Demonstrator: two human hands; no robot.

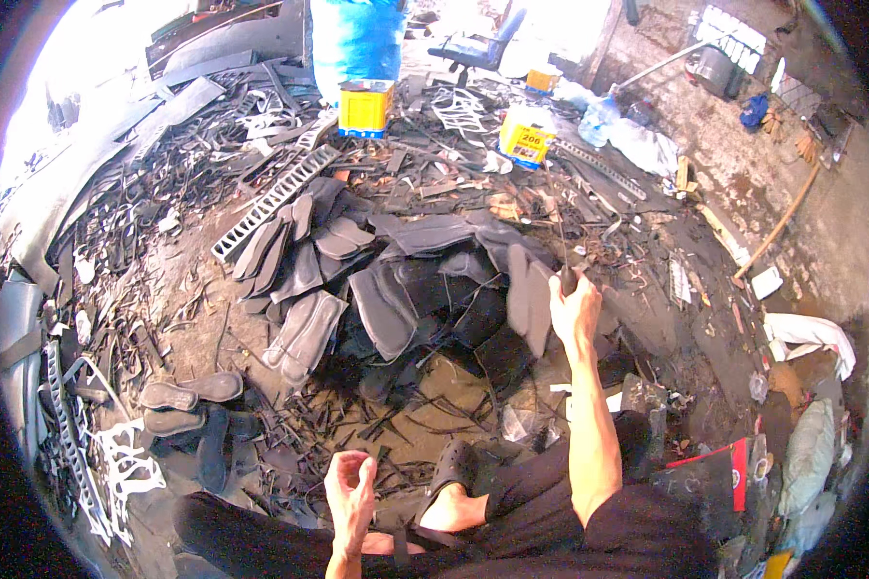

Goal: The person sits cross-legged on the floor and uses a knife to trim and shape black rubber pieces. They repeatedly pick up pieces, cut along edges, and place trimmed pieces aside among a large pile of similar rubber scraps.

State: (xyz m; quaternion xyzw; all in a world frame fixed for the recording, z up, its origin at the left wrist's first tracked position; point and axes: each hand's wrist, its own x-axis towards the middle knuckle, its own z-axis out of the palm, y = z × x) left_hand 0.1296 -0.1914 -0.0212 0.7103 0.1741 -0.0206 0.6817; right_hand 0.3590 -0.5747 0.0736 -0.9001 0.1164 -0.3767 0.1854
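Observation:
My right hand [577, 311] is closed around the dark handle of a knife [563, 232], whose long, thin blade points away from me. It is raised beside the right end of a heap of dark grey sole-shaped pieces [384, 307]. Lower down, my left hand [351, 487] hangs above my lap, fingers loosely curled, thumb apart, with nothing visible in it. Between hands and heap, thin dark offcut strips [434, 410] litter the ground. A smaller group of cut sole pieces [195, 400] lies to the left, some overlapping.
Yellow-and-blue tins [362, 109] and a blue wrapped bundle [357, 43] stand at the back, near an office chair [480, 43]. Perforated strips [275, 203] and scraps cover the floor. A wooden stick [782, 224] leans at the right. My shoe [451, 468] is close by.

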